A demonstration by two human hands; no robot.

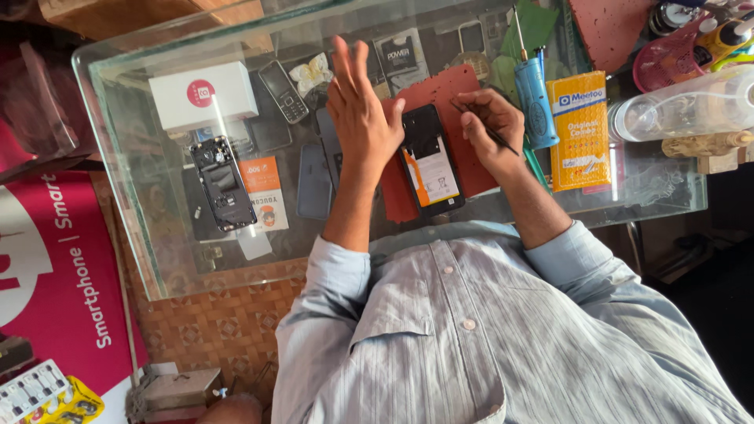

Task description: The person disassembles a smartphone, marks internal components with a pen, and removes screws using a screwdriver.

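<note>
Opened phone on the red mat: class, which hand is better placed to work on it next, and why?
Probably right. The right hand grips a thin dark tool beside the opened phone; the left hand is lifted, open and empty.

Left hand flat (fingers straight), right hand pinched.

Black opened phone with an orange-and-white battery lies on a dark red mat. Nearby: yellow-orange packet, blue cylindrical tool, white box, pale blue striped shirt.
</note>
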